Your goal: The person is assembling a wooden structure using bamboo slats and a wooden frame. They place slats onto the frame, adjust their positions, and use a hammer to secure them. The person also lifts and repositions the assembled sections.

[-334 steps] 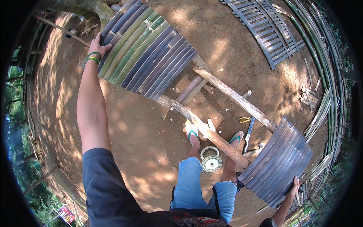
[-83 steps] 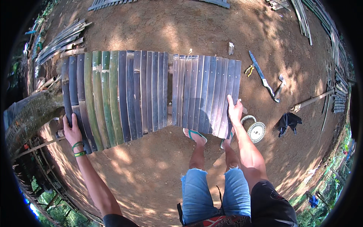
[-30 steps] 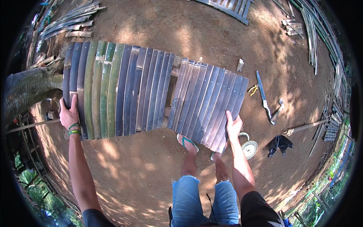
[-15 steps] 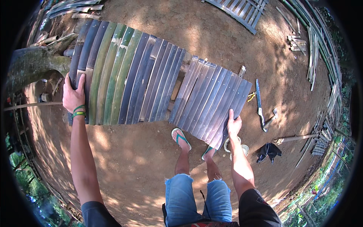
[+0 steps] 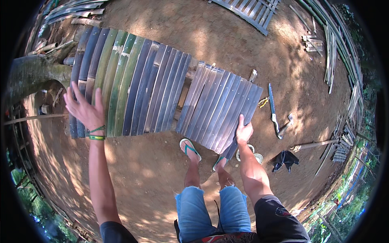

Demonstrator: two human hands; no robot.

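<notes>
A wide panel of green and dark split-bamboo slats (image 5: 139, 87) reaches from the left to the middle. Over its left end is my left hand (image 5: 86, 110), open with the fingers spread, holding nothing. A smaller panel of dark bamboo slats (image 5: 219, 103), dotted with small fastener heads, lies at an angle to the right of it. My right hand (image 5: 244, 132) grips the lower right edge of this smaller panel, thumb on top and the other fingers hidden beneath. A narrow gap between the panels shows a light wooden support.
To the right on the dirt lie a handsaw (image 5: 272, 106), yellow-handled pliers (image 5: 263, 101), a hammer (image 5: 286, 126) and a black bag (image 5: 285, 160). White baskets (image 5: 258, 158) stand beside my feet. A slatted frame (image 5: 247, 14) and bamboo poles (image 5: 338, 44) lie farther off. A tree trunk (image 5: 36, 75) is at left.
My left hand has let go of the wide panel's left edge and moved right over the slats, its fingers spreading. My right hand keeps its grip. The whole view has shifted slightly.
</notes>
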